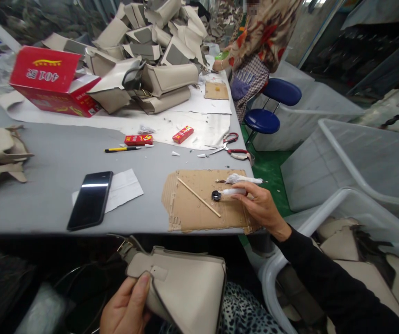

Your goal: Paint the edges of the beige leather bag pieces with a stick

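My left hand (128, 301) pinches the edge of a beige leather bag (192, 285), thumb on top, fingers partly hidden behind it. The bag rests tilted over my lap, with dark edges and a strap with metal hardware at its upper left. My right hand (260, 204) is closed around a slim white tube (233, 191) above a sheet of brown cardboard (199, 183). At the tube's left end is a small round black piece (216, 195); whether they are joined I cannot tell. A thin wooden stick (199, 198) and a white-wrapped tool (241, 179) lie on the cardboard.
Left of the cardboard lie a phone (91, 200) and paper (124, 189). Red-handled scissors (230, 148), a yellow pen (121, 149) and small red boxes (183, 134) sit farther back. Behind are a large red box (56, 86) and piled bags (167, 81). Bins (352, 162) stand right, near a co-worker (255, 46).
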`<state>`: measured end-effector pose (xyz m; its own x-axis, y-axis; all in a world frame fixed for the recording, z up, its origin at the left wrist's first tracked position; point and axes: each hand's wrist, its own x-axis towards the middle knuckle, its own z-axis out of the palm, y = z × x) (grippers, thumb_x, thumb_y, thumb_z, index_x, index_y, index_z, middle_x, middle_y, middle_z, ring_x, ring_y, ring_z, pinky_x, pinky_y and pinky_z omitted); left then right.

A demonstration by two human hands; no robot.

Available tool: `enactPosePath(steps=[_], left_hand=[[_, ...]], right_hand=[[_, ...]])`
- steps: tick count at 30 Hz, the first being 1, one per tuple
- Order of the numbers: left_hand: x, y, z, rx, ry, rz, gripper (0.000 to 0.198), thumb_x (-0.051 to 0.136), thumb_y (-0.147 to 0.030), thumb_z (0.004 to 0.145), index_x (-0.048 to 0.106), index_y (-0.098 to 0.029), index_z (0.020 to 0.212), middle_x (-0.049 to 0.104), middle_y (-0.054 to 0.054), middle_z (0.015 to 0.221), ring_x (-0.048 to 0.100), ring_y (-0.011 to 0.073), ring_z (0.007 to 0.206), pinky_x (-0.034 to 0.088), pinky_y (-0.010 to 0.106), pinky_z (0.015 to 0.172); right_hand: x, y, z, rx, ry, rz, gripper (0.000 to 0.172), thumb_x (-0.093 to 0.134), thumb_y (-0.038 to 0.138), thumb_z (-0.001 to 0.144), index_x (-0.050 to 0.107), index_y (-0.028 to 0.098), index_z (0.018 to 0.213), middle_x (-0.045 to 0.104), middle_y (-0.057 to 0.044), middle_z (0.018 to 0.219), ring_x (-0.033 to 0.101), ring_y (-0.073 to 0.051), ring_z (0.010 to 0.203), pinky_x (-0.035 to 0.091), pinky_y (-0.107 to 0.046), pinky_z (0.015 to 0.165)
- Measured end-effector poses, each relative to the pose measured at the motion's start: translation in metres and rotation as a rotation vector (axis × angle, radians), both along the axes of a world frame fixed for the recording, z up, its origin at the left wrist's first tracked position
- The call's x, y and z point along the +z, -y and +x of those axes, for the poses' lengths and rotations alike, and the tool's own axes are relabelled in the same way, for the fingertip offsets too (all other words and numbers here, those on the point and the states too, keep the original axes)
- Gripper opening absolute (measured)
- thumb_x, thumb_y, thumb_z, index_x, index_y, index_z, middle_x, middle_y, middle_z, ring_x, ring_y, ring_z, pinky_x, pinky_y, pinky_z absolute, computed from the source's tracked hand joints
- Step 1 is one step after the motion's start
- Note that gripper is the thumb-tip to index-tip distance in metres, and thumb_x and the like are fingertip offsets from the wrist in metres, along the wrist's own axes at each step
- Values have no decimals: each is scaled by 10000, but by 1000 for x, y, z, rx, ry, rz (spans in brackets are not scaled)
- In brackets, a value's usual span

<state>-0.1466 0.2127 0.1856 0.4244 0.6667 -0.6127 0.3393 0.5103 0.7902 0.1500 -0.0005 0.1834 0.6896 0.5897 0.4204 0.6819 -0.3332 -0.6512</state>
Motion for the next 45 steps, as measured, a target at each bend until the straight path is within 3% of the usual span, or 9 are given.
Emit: enactPosePath(steps=[13,33,39,45], left_hand=[[-5,1,-6,4,84,-50,501,898,-575,610,724,-155,821,663,14,668,584,171,627,511,213,516],[-3,0,-15,-25,68,-6,477,869,-598,632,710,-161,738,635,11,623,579,175,589,508,230,504],[-12,-1,-17,8,104,-29,468,881,-556,644,746,-161,855,696,32,722,629,197,661,543,242,552],[-18,-2,-20,21,97,-29,456,884,-549,649,727,-158,821,683,25,705,609,187,641,534,231,532]], right_hand=[[13,-9,-3,126,193,-121,180,577,226,1010,709,233,1133,768,-89,1104,703,-262,1070,548,-435,960],[19,-19,-4,145,305,-223,157,573,224,1012,702,228,1101,747,-89,1012,674,-254,975,530,-393,845],[22,-19,-4,141,312,-228,156,572,224,1012,706,228,1092,749,-84,1008,676,-252,966,524,-388,835],[23,-19,-4,146,308,-217,149,567,223,1015,707,214,1063,752,-89,997,682,-254,954,520,-387,846]])
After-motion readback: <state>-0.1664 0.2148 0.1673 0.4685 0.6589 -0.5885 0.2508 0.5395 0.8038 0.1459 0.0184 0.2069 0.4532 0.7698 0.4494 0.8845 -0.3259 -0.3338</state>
